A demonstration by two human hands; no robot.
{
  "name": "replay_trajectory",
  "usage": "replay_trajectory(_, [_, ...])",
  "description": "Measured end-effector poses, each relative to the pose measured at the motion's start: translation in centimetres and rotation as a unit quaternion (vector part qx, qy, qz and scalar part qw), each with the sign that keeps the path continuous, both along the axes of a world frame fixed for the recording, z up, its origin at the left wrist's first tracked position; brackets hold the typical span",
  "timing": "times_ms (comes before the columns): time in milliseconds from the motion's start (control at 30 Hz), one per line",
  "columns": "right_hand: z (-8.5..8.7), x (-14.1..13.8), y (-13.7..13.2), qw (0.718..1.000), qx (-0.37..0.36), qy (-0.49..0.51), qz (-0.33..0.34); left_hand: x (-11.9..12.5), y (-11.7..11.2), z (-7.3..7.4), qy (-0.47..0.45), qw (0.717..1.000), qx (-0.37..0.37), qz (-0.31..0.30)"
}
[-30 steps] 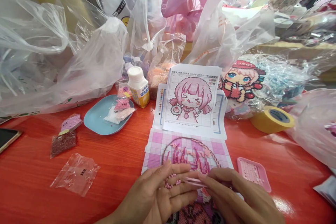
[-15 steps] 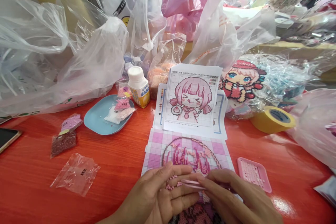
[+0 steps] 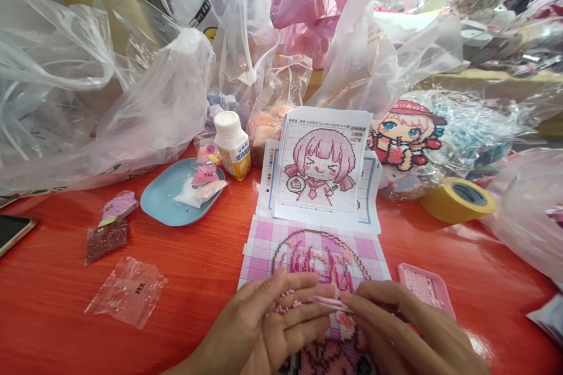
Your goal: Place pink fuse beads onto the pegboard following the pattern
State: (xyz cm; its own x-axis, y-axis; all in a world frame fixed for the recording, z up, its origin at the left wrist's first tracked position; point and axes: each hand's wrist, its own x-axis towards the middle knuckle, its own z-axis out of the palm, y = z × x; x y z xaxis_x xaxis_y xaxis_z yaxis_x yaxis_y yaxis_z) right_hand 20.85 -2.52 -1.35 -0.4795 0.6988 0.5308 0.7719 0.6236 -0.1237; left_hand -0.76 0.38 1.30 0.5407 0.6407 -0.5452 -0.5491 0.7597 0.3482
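My left hand lies palm up over the pegboard, its fingers stretched out, with small pink beads resting on palm and fingers. In my right hand is a pair of pale pink tweezers, the tips pointing at the left hand's fingers. Whether a bead is between the tips I cannot tell. Beneath both hands, the pegboard carries a bead picture of a pink-haired figure, partly hidden. A printed pattern of a similar figure leans behind it.
On the left are a blue plate with bead bags, an H2 bag and a white bottle. A pink bead tray and yellow tape roll lie right. Plastic bags crowd the back.
My right hand and the tweezers have shifted slightly to the right. The left hand has moved slightly left, and more of its beads show.
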Motion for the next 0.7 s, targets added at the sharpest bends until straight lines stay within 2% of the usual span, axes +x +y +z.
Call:
replay_trajectory(300, [-0.7,1.0,0.9,0.999,-0.004,0.001,-0.041,-0.6,1.6,1.7,0.061,0.995,-0.022,0.082])
replay_trajectory(700, [-1.4,0.8,1.1,0.999,-0.012,-0.016,-0.045,-0.6,1.5,1.2,0.051,0.996,-0.025,0.076])
